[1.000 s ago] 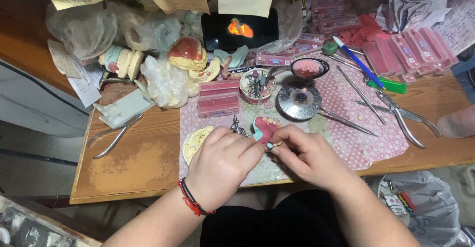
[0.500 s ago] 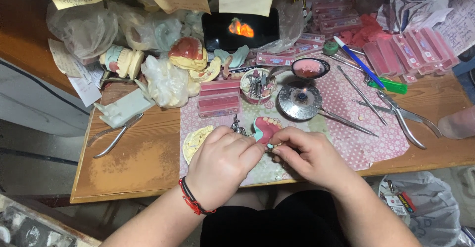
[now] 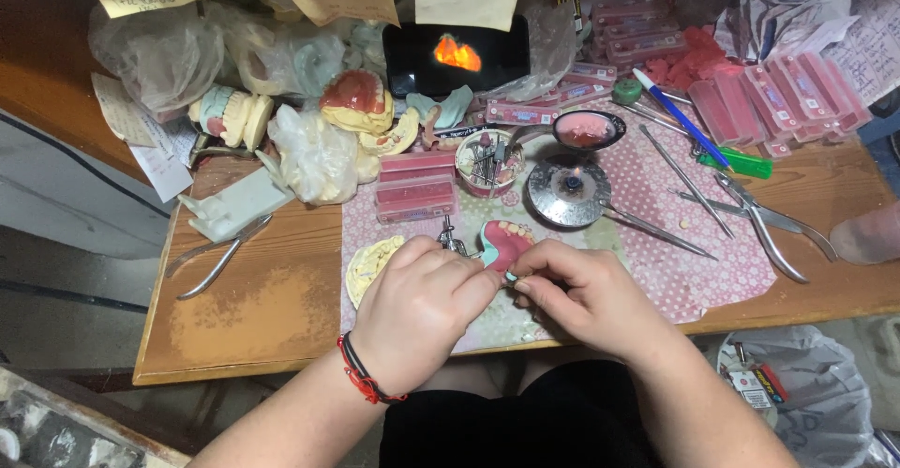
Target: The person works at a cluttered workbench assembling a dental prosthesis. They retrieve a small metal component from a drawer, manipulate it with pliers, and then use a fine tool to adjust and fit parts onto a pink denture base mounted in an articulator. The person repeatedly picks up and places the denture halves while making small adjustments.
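While we work near the table's (image 3: 262, 318) front edge, our left hand (image 3: 417, 309) clamps the pink denture (image 3: 504, 241); its arch points away, right hand (image 3: 581, 294) fingertips pinched together beside it.

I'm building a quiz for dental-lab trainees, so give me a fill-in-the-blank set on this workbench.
1. Both hands, the left hand and the right hand, meet at a pink denture model with a row of ____ set in it.
2. The left wrist wears a ____ string bracelet.
3. The blue pen lies to the ____ of the round metal dish.

Missing words: teeth; red; right
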